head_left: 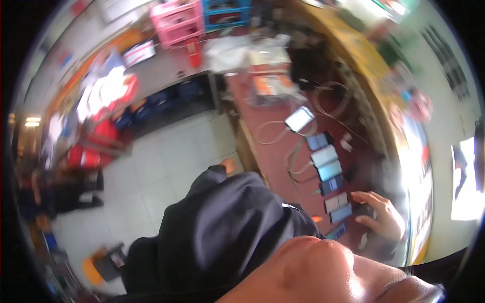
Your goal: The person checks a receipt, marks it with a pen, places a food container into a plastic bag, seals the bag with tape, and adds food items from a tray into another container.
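Note:
My right hand [380,214] is over the right side of a dark red counter [273,156]. Its fingers are stretched apart and hold nothing that I can see. Just left of its fingertips lie a pale phone [336,202] and a blue phone [341,213]. A dark phone [331,185] and light-blue phones [327,162] continue the row away from me. Farther along, a phone with a lit white screen [300,119] lies by a white cable [270,132]. My left hand [229,165] hangs low beside the counter's left edge; its fingers are blurred and partly hidden.
Loose cables [331,93] lie at the counter's far right. A box in clear plastic [271,76] and a white bag [227,53] stand beyond the phones. Pink drawers [177,22] and blue drawers [226,14] are at the back. Tiled floor [161,166] stretches left, with a yellow-and-black object [103,263].

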Motion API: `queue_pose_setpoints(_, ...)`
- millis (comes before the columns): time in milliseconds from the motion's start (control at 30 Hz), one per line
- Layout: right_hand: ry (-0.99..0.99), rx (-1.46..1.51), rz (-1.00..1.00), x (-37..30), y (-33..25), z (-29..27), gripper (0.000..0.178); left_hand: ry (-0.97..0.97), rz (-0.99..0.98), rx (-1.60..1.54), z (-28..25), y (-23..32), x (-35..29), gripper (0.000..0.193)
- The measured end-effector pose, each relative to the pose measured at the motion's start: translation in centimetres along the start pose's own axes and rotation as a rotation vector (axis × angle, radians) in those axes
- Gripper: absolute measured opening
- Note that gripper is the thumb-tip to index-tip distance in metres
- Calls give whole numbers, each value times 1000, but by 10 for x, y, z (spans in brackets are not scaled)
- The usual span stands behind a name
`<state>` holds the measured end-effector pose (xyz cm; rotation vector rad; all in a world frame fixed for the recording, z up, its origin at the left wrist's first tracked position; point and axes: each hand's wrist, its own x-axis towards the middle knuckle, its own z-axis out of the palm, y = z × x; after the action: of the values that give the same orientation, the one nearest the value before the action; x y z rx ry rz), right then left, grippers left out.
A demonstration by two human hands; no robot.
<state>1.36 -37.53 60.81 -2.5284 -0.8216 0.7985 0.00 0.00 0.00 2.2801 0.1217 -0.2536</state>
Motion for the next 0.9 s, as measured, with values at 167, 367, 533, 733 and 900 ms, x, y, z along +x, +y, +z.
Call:
queue_pose_setpoints(167,-15,64,-289,143,-48,-8,56,-81,-205,-209,-96,-81,-57,39)
queue_pose_setpoints(367,-165,129,-508,338,-126,22,51,435,-599,-382,-182,-218,-108,30)
queue_pose_setpoints(533,-450,237,-410,491,-143,76,45,922,-826,-546,-275,-268,-103,32)
queue_pose_setpoints(733,-459,282,-315,659,-159,86,43,1262,-415,-115,-446,-289,-6,32)
queue_pose_setpoints(900,278,359,-462,887,-147,100,38,1404,-477,64,-602,-358,26,32)
